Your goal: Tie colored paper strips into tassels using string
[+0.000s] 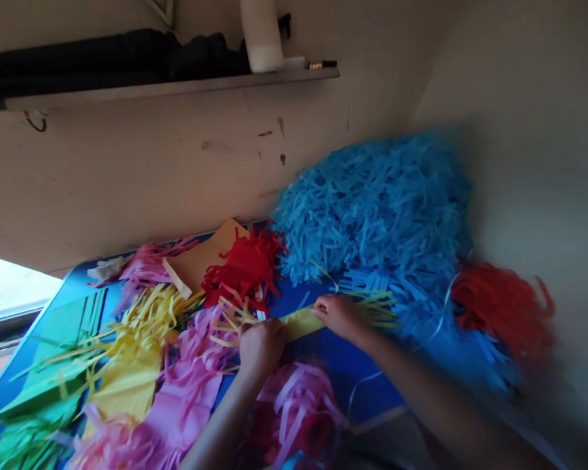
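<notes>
A yellow fringed paper strip (301, 321) stretches between my two hands above a blue tabletop (343, 365). My left hand (261, 346) is closed on the strip's left end, where yellow fringes fan out. Closed too, my right hand (340, 314) pinches the strip's right part, beside more yellow fringes (377, 307). Pink fringed paper (196, 385) lies just under and left of my left hand.
A big heap of blue fringed paper (377, 209) fills the back right corner, with red-orange fringes (504, 307) to its right. Red (245, 264), yellow (142, 326), green (39, 385) and pink piles cover the left. A shelf (176, 86) with a white bottle (261, 32) hangs above.
</notes>
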`<state>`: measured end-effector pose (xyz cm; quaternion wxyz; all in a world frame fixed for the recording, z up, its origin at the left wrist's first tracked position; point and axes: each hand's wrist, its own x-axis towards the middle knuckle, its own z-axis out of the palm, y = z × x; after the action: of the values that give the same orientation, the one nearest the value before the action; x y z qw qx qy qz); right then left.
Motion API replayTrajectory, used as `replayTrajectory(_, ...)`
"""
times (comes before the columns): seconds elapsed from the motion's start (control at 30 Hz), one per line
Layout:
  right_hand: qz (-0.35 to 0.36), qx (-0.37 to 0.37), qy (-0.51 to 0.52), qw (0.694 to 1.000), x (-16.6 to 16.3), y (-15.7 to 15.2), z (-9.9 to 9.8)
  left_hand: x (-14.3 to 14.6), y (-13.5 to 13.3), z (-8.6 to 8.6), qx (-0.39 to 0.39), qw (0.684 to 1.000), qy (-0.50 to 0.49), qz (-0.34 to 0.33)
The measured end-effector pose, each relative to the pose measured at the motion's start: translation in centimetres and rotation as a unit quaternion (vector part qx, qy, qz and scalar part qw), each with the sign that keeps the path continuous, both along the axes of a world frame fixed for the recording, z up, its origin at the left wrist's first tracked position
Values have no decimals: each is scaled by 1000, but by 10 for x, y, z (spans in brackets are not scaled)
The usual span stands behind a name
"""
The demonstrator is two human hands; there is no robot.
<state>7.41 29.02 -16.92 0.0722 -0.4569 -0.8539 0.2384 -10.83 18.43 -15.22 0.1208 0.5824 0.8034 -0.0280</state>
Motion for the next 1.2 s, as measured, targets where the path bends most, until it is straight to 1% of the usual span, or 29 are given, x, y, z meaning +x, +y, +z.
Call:
replayTrajectory(0.2,-6,4,-5,1000,-1,1,-4,-4,1,-5,-8,1000,-7,-7)
replayTrajectory(0.3,-7,8,-12,1000,-3,1,-5,-3,-1,-3,-2,1000,-9,-13)
replayTrajectory(0.37,-10,14,-17,1000,-3,2,-3,0,-3,1,21,1000,2,-2)
replayTrajectory(0.4,-11,20,-19,1000,-2,3,-2,1,-5,3,49,999,15,-1)
replayTrajectory(0.43,-14,27,-20,999,-1,3,1,3,-6,4,83,996,29,-16)
replayTrajectory(0.47,-24,36,-23,999,1,4,4,4,-7,6,110,992,39,-51)
replayTrajectory(0.5,-39,52,-24,998,4,4,8,6,-8,7,125,986,43,-102)
replayTrajectory(0.53,-51,75,-22,996,6,4,12,6,-8,8,125,978,40,-160)
replayTrajectory(0.57,-46,100,-14,994,10,2,16,7,-8,8,112,970,31,-214)
replayTrajectory(0.6,-12,119,-1,993,12,0,19,8,-8,9,92,964,21,-250)
replayTrajectory(0.63,45,129,16,990,15,-2,21,8,-8,9,77,960,16,-269)
replayTrajectory(0.67,117,129,33,984,17,-5,22,9,-8,10,72,959,14,-274)
replayTrajectory(0.7,186,118,46,974,18,-7,22,9,-8,10,72,960,16,-271)
replayTrajectory(0.73,236,101,51,965,18,-8,20,10,-8,11,73,961,19,-267)
replayTrajectory(0.77,259,88,51,961,18,-8,17,11,-8,11,75,962,20,-261)
replayTrajectory(0.93,235,70,32,969,16,0,6,10,-9,8,89,967,10,-238)
replayTrajectory(1.2,212,42,37,976,15,11,6,-13,-9,1,124,979,-12,-164)
